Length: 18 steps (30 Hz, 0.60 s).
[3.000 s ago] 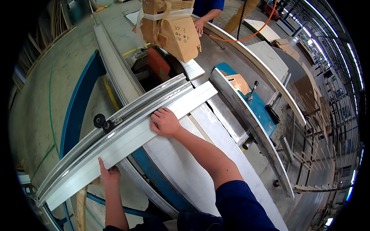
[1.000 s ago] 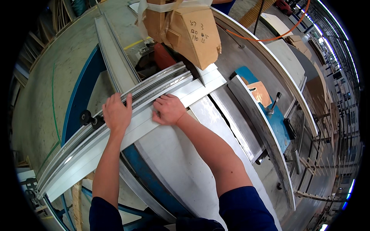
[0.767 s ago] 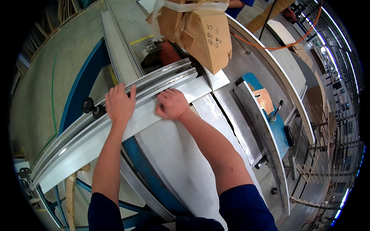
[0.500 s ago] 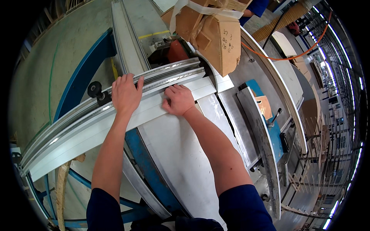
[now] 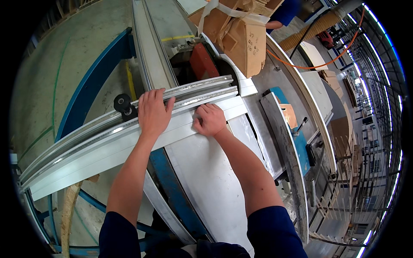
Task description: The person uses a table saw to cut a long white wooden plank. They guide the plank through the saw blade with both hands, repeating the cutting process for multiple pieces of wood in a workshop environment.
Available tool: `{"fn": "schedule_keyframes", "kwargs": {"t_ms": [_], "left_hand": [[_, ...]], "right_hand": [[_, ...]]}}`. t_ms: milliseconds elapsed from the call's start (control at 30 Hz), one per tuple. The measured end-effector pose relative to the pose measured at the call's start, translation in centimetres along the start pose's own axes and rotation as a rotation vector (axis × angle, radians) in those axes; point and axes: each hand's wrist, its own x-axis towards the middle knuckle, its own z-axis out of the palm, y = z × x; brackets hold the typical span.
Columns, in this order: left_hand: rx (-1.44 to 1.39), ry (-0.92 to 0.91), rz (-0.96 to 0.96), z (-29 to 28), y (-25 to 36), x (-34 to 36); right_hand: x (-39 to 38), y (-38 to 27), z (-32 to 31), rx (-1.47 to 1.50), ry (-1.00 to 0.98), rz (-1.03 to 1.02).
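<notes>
A long white board point(image 5: 107, 150) lies across the saw table against a grey aluminium fence rail point(image 5: 86, 133). My left hand point(image 5: 152, 114) presses flat on top of the rail and board, fingers spread toward the far side. My right hand point(image 5: 211, 120) rests on the board close to its right end, fingers curled on its surface. Just beyond the hands sits a red saw guard point(image 5: 202, 64).
The white saw table point(image 5: 211, 189) carries a blue frame beam point(image 5: 172, 189). A torn cardboard box point(image 5: 236, 34) stands behind the guard, and another person's blue sleeve point(image 5: 286, 10) is beyond it. A second rail point(image 5: 284, 142) and a lever point(image 5: 301, 124) lie to the right.
My left hand has moved from the board's near left part up beside my right hand on the rail. My view has shifted closer over the table; the board's right end sits nearer the guard.
</notes>
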Motion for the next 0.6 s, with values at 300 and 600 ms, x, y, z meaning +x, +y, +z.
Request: {"fn": "schedule_keyframes", "kwargs": {"t_ms": [300, 600], "left_hand": [[-0.997, 0.072, -1.204, -13.4, -4.8, -28.3], [-1.558, 0.694, -1.391, -13.3, -17.0, -27.3]], "right_hand": [[-3.7, -2.4, -3.5, 0.045, 0.005, 0.005], [-6.2, -3.6, -3.7, 0.047, 0.024, -0.001]]}}
